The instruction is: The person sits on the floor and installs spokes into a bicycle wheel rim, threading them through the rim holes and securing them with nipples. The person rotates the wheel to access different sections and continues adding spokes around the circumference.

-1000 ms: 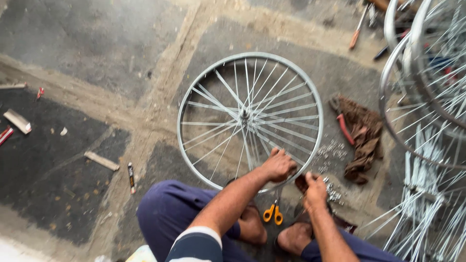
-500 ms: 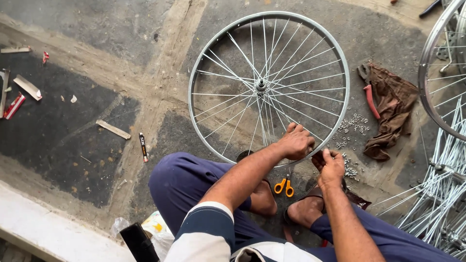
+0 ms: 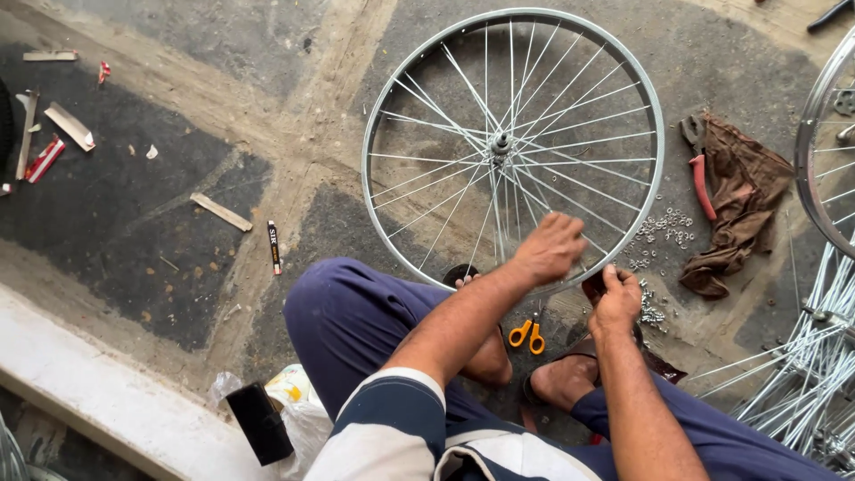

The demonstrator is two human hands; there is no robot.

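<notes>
Left hand (image 3: 550,247): mine, fingers curled onto spokes at the near rim of the bicycle wheel (image 3: 512,147) lying flat on the floor. Right hand (image 3: 614,298): closed around a small dark tool beside that rim. Orange scissors (image 3: 527,335): just below the wheel.

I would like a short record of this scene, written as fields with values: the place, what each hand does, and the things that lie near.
place: stone floor, person sitting
main thing: silver spoked bicycle wheel lying flat
left hand: on the spokes at the wheel's near rim
right hand: at the rim, gripping a small dark tool
near the hands: orange-handled scissors, small metal nipples scattered
right of wheel: brown rag, red-handled pliers
</notes>
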